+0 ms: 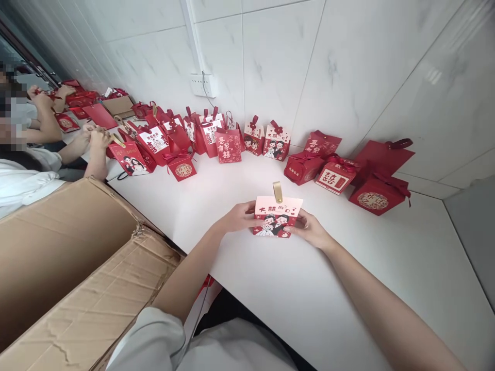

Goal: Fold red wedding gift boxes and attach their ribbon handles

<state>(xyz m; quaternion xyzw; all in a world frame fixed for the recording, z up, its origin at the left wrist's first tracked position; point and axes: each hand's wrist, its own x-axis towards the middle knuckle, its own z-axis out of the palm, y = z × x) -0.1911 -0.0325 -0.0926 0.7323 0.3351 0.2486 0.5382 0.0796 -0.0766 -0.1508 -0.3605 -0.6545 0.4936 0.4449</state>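
Near the front edge of the white surface (270,288), a small red-and-pink gift box (276,217) with a gold tab sits between both hands: left hand (240,216) and right hand (308,226) each close fingers on its sides. Behind the box, red gift boxes (335,176) line the wall; left of it stands an open cardboard carton (77,268).

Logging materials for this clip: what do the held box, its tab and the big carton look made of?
Box: printed card, likely matte; flat folded faces, no glare. Tab: tan strip, perhaps leatherette or ribbon; unclear. Carton: brown corrugated cardboard, creased and torn at the flap.
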